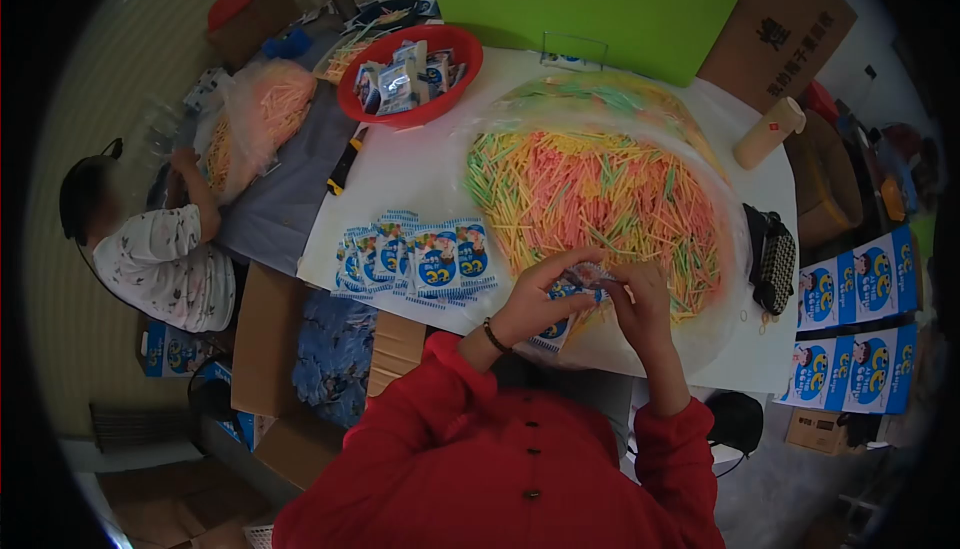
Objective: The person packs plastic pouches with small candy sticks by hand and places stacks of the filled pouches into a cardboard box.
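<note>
Over near edge of stick pile [600,199]: blue-printed snack packet [575,284], long axis slanting, upper end toward pile, printed end away from it. Left grip [535,294] closed around packet's middle, nearer than right. Right grip [642,301] at upper end, fingers bent; cannot tell if pinching or merely touching. Packet stack [430,254] left of pile, on desk [385,154].

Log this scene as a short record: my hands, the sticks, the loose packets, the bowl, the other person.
Left hand: gripping a packet
Right hand: fingers at that packet's edge
Sticks: pink, yellow, green; heaped in clear plastic
Loose packets: overlapping on the table
Bowl: red, holding wrapped packets
Other person: far left, beside more bagged sticks
</note>
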`<state>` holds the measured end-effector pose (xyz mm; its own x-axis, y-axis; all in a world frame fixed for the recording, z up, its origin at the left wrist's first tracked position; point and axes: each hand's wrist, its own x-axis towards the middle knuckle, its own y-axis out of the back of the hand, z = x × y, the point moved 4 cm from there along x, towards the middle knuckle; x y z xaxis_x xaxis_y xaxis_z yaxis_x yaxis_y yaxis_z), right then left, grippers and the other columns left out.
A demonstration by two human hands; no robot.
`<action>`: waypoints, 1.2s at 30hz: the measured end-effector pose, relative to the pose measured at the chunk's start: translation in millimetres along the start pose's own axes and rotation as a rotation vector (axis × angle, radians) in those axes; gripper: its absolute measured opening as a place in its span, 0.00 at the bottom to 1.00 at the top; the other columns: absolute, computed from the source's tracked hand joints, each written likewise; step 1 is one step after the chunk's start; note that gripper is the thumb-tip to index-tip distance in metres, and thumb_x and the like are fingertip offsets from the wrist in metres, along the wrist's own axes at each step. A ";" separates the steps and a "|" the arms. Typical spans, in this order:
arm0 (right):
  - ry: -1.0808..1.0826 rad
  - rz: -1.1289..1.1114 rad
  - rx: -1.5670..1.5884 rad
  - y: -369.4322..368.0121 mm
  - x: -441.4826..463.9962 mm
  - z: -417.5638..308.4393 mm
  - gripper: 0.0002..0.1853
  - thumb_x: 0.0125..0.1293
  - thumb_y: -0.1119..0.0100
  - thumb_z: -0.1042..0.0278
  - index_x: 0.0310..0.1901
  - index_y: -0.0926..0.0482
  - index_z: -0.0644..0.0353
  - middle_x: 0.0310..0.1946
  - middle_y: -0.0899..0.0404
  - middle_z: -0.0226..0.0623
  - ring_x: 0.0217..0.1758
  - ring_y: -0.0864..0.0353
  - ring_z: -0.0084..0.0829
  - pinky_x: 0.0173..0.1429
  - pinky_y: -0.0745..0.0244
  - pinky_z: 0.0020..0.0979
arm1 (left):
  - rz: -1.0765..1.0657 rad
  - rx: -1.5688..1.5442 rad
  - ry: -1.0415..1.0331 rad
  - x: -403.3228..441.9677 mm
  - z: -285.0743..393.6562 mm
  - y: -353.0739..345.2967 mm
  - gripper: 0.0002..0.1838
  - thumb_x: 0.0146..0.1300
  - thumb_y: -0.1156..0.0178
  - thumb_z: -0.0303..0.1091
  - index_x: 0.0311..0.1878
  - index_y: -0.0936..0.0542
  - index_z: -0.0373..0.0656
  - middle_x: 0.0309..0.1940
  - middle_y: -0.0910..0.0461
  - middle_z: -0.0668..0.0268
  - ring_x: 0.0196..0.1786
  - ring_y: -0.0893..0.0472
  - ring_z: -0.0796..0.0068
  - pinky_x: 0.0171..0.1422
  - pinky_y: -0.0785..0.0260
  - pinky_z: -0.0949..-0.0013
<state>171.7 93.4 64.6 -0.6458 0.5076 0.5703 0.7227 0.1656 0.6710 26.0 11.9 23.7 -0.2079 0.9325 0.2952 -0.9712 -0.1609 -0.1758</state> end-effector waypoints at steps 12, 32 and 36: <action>-0.554 0.282 0.632 34.6 -42.6 68.9 0.08 0.70 0.47 0.75 0.49 0.24 0.62 0.44 0.22 0.30 0.45 0.23 0.21 0.49 0.28 0.24 | 0.403 1.583 0.010 1.2 29.0 108.5 0.33 0.53 0.34 0.30 0.65 0.29 0.44 0.48 0.22 0.61 0.49 0.25 0.62 0.53 0.36 0.59; -0.674 -0.606 -0.686 -8.7 65.4 215.0 0.16 0.53 0.35 0.57 0.32 0.15 0.64 0.34 0.17 0.54 0.40 0.15 0.44 0.43 0.21 0.40 | -0.140 1.191 0.181 35.5 -33.3 18.9 0.13 0.48 0.30 0.42 0.29 0.20 0.44 0.29 0.23 0.63 0.42 0.26 0.58 0.51 0.41 0.58; -0.749 -0.632 -0.518 20.8 65.7 208.4 0.13 0.56 0.39 0.60 0.26 0.16 0.63 0.29 0.17 0.52 0.33 0.15 0.37 0.37 0.23 0.37 | -0.069 1.200 -0.084 34.6 -31.7 25.4 0.13 0.51 0.33 0.40 0.21 0.23 0.42 0.24 0.24 0.59 0.33 0.25 0.54 0.40 0.38 0.52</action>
<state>195.7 306.4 17.3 -0.4237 0.8683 -0.2579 0.0122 0.2902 0.9569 -2.2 50.3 -0.3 -0.1151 0.9342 0.3377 -0.4606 -0.3514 0.8151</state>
